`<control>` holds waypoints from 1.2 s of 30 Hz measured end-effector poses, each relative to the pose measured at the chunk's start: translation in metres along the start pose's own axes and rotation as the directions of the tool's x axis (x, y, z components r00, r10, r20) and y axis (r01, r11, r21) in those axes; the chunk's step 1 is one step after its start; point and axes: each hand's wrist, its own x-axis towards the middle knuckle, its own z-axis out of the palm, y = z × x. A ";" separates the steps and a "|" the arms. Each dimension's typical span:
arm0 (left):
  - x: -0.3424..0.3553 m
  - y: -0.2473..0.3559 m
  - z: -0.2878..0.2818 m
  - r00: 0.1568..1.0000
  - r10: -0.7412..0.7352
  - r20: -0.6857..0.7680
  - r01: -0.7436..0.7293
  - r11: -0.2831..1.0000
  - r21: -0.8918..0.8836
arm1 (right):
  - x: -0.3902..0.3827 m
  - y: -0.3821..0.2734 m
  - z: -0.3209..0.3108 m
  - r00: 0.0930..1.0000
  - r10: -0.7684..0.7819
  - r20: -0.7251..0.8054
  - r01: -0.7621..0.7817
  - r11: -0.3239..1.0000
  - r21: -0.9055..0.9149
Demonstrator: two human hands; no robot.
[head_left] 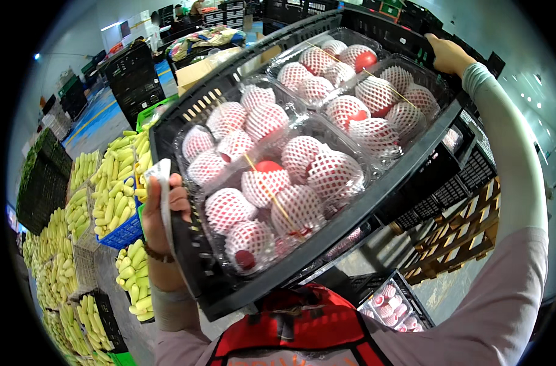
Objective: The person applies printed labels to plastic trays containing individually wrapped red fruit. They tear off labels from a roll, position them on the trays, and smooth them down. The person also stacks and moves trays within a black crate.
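A black plastic crate [406, 163] is held up in front of me, tilted, its right end farther away and higher in view. Inside sit several clear plastic boxes [272, 201] of round red fruit in white foam nets, with thin yellow bands across the boxes. My left hand [159, 222] is closed round the crate's left end, its fingers through the side opening. A white paper slip [162, 177] lies by that hand, against the crate wall. With my arm stretched out, my right hand [450, 56] grips the rim at the far right end; its fingers are partly hidden.
Crates of pale green, long vegetables [116, 201] stand at the left, one of them a blue crate [121, 233]. Stacked black crates [131, 79] rise behind. Wooden pallets [458, 241] are on the right. Below, another crate holds boxed fruit [391, 305]. People are far back.
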 end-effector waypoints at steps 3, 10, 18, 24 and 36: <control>0.008 -0.015 -0.017 0.988 0.101 -0.119 -0.101 0.995 0.008 | 0.013 0.031 0.009 0.988 -0.101 -0.120 0.099 0.995 -0.022; -0.034 0.028 -0.046 0.956 0.122 -0.266 -0.094 0.989 0.115 | -0.024 -0.001 0.020 0.941 -0.339 -0.012 0.328 0.900 0.288; -0.095 0.056 -0.072 0.791 0.226 -0.569 0.270 0.706 0.655 | -0.184 -0.141 0.231 0.880 -0.350 0.322 0.087 0.785 0.614; -0.111 0.053 -0.089 0.749 0.203 -0.631 0.290 0.755 0.587 | -0.204 -0.162 0.245 0.862 -0.355 0.363 0.017 0.735 0.678; -0.084 -0.087 -0.146 0.801 0.209 -0.561 0.141 0.845 0.516 | -0.168 -0.126 0.245 0.932 -0.161 -0.323 0.283 0.882 0.376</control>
